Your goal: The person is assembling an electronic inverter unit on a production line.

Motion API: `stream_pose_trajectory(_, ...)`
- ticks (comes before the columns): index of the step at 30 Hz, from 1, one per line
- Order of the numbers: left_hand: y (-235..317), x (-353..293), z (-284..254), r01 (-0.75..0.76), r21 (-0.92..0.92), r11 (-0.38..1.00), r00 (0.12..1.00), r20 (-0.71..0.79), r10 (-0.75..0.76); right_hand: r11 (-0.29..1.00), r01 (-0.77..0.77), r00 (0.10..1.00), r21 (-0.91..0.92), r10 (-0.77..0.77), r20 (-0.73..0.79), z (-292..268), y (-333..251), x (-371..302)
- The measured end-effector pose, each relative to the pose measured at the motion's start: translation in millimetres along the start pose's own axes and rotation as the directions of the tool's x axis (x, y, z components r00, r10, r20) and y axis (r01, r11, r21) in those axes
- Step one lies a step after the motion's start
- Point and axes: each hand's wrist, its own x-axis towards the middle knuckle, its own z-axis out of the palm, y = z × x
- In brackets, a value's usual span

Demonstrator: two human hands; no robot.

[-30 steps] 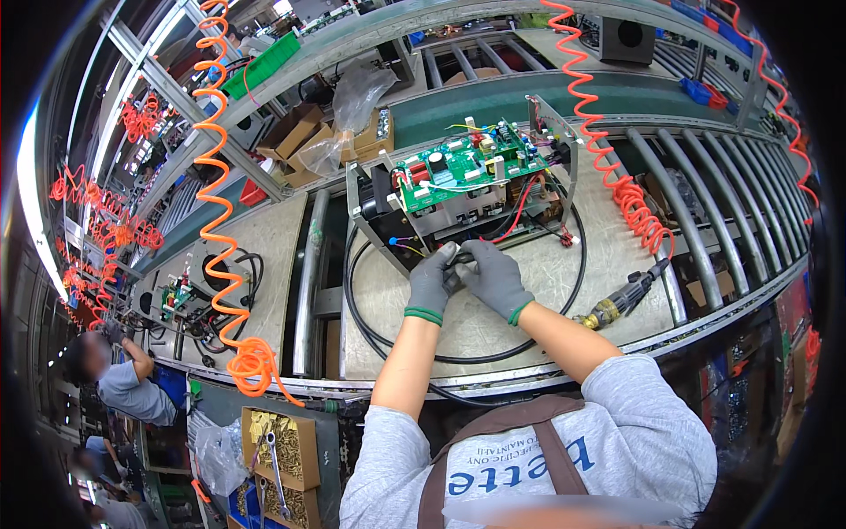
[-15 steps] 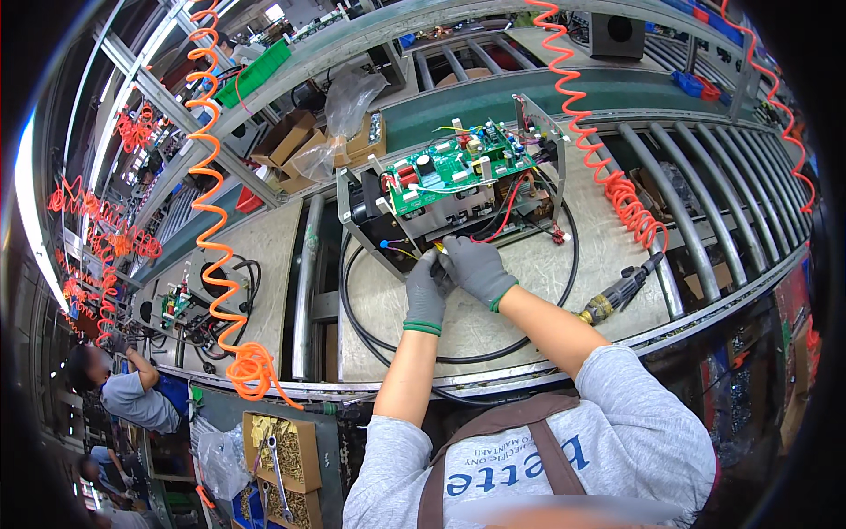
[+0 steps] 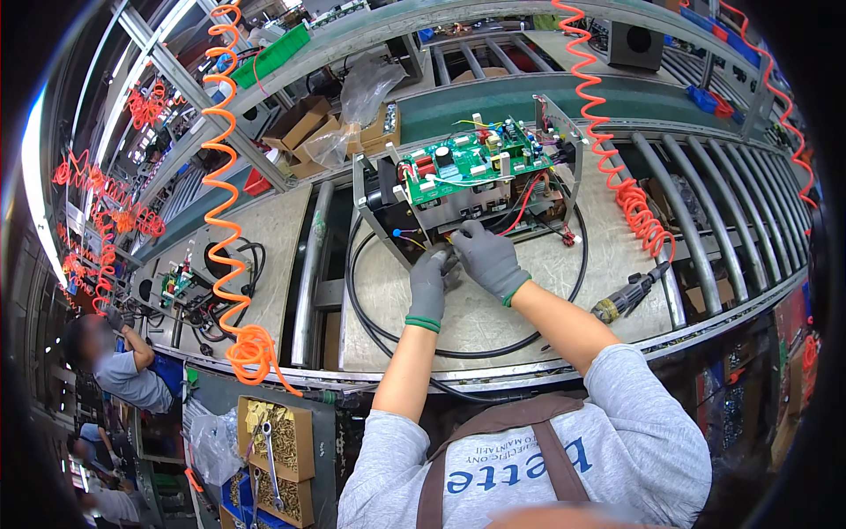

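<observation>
An open-framed electronic unit [image 3: 476,198] stands on the metal board, a green circuit board [image 3: 458,167] on its top and black panels at its left end. My left hand [image 3: 429,286], in a grey glove with a green cuff, is at the unit's lower front edge, fingers bent together. Close beside it, my right hand [image 3: 489,262], gloved alike, reaches in under the circuit board with its fingers pinched. What the fingertips hold is hidden. Near them are a red wire [image 3: 526,204] and a blue connector [image 3: 397,234]. A black cable [image 3: 577,286] loops around the unit.
A power screwdriver [image 3: 630,293] lies to the right, below a coiled orange hose [image 3: 639,220]. Another coiled hose [image 3: 231,229] hangs at the left. Metal rollers [image 3: 696,220] run right. Boxes of brass fasteners [image 3: 278,450] and wrenches are at lower left; a co-worker [image 3: 132,361] is farther left.
The view has shifted slightly, so the scene sits a little farther right. My right hand has moved a bit up into the unit, slightly apart from my left hand, which stays at the front edge.
</observation>
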Motion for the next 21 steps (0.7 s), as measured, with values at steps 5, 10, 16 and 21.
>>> stream_pose_trajectory(5, 5.0, 0.6, -3.5, -0.04, 0.142, 0.989, 0.999, 0.031, 0.036, 0.961, -0.192, 0.98, 0.197, 0.198, -0.009, 9.9, -9.2, -5.3)
stream_pose_trajectory(10, 4.8, 14.5, -17.0, -0.008, 0.1, 0.995, 0.986, 0.167, -0.009, -0.168, -0.718, 0.539, 0.675, 0.479, 0.693, 14.1, -20.4, -12.5)
stream_pose_trajectory(16, 12.3, 15.3, -12.5, -0.039, 0.247, 0.968, 0.991, 0.131, 0.007, 0.144, -0.755, 0.622, 0.639, 0.463, 0.631, 14.7, 0.4, -14.1)
stream_pose_trajectory(21, 15.2, 4.5, 5.3, -0.146, 0.384, 0.912, 0.989, 0.031, 0.145, 0.86, -0.381, 0.9, 0.338, 0.261, 0.35, 18.7, 22.9, -10.2)
